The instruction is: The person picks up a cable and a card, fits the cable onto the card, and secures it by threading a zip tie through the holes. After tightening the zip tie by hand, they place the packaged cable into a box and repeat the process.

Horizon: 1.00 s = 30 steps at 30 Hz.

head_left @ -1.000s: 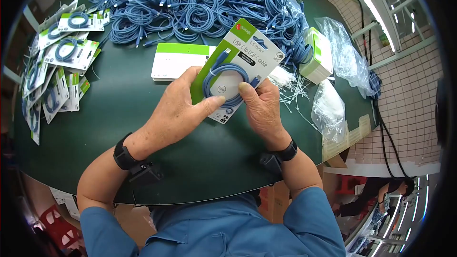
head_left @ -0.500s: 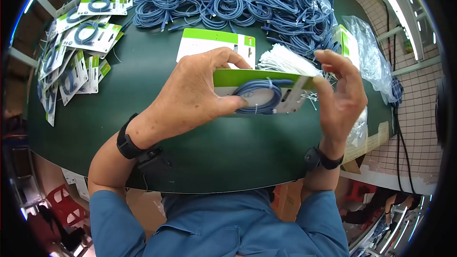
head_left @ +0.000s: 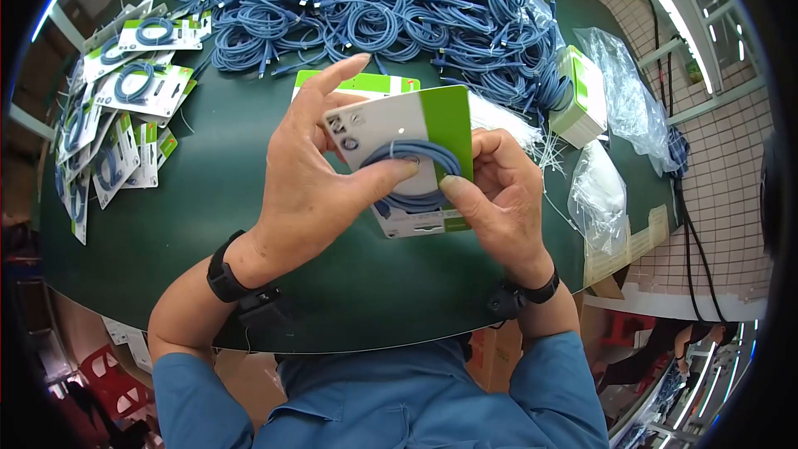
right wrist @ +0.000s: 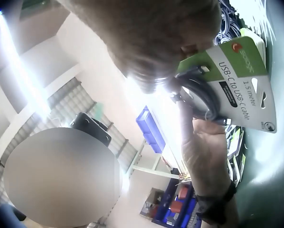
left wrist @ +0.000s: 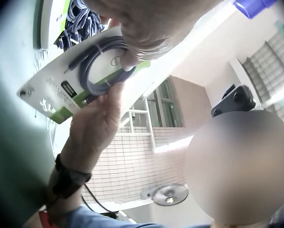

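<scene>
Just over the near part of the green counter (head_left: 224,166), the white and green card (head_left: 449,120) is held up off the top, with a blue cable loop (head_left: 434,152) on its front. The left grip (head_left: 312,166) is closed on the card, thumb on the loop, one finger sticking up. The right grip (head_left: 507,204) is closed on the other side, thumb on the loop too, fingers bent behind. The card's hanging hole points toward the person's body.

My guess is that this step is fixing the loop flat on the card, or checking that it sits tight. A white tie shows on the loop; I can't tell how it is done up behind. The next move seems to need a firm push with both thumbs, then a gentle trip to the pile of filled cards (head_left: 143,87) on the left, without bending the card.
</scene>
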Each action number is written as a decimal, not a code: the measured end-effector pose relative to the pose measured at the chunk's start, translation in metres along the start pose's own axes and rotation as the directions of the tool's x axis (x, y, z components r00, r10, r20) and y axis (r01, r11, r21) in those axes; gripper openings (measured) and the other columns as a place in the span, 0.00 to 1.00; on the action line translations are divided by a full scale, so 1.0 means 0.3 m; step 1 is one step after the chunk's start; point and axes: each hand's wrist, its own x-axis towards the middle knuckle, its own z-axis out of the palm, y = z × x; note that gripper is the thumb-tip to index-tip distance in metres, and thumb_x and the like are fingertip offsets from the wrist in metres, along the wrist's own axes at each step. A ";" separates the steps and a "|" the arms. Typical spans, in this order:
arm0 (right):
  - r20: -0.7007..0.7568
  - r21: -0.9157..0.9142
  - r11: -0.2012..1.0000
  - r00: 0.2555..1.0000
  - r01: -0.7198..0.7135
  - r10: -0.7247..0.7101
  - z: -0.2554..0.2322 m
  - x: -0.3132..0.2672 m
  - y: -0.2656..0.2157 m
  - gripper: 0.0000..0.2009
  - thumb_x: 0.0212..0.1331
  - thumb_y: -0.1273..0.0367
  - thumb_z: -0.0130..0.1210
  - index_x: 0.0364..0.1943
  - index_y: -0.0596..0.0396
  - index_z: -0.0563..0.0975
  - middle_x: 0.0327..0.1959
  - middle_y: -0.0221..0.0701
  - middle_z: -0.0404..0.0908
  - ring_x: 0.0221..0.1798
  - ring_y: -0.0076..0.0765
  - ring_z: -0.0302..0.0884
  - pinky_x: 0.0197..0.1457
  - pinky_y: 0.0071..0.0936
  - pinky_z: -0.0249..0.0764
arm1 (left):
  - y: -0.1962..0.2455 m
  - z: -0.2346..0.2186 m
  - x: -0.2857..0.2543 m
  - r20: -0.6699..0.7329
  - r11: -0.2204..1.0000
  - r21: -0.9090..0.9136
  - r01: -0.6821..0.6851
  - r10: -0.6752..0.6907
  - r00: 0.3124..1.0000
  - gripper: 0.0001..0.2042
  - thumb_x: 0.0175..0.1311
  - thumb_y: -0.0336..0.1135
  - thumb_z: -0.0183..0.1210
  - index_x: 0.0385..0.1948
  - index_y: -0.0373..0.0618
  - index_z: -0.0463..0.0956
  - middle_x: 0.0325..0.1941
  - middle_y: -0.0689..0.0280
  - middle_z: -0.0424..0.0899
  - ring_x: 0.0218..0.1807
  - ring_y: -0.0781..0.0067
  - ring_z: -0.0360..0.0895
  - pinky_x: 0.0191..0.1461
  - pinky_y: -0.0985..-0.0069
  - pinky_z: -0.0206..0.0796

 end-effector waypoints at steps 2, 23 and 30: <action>-0.038 0.113 0.994 0.999 0.008 -0.004 0.003 0.005 0.005 0.13 0.63 0.77 0.65 0.47 0.61 0.74 0.44 0.32 0.80 0.47 0.23 0.79 0.53 0.24 0.79 | -0.011 0.006 0.005 0.007 0.993 -0.062 0.104 -0.104 0.995 0.30 0.55 0.24 0.74 0.62 0.35 0.73 0.53 0.59 0.86 0.52 0.75 0.84 0.56 0.77 0.77; -0.082 -0.631 0.685 0.846 0.365 -0.527 -0.057 0.008 0.029 0.22 0.62 0.74 0.67 0.58 0.65 0.74 0.41 0.30 0.77 0.43 0.21 0.75 0.46 0.21 0.74 | 0.003 0.032 -0.012 0.120 0.946 -0.270 0.180 -0.153 0.981 0.13 0.69 0.26 0.64 0.52 0.33 0.77 0.41 0.61 0.88 0.30 0.82 0.82 0.27 0.84 0.75; -0.039 -0.456 0.883 0.988 0.116 -0.149 -0.007 -0.028 -0.101 0.18 0.62 0.71 0.67 0.54 0.67 0.81 0.28 0.26 0.73 0.29 0.19 0.71 0.33 0.20 0.68 | 0.024 0.038 -0.034 0.093 1.000 0.018 0.015 -0.017 0.996 0.09 0.68 0.26 0.66 0.45 0.37 0.78 0.34 0.63 0.88 0.28 0.84 0.81 0.27 0.82 0.75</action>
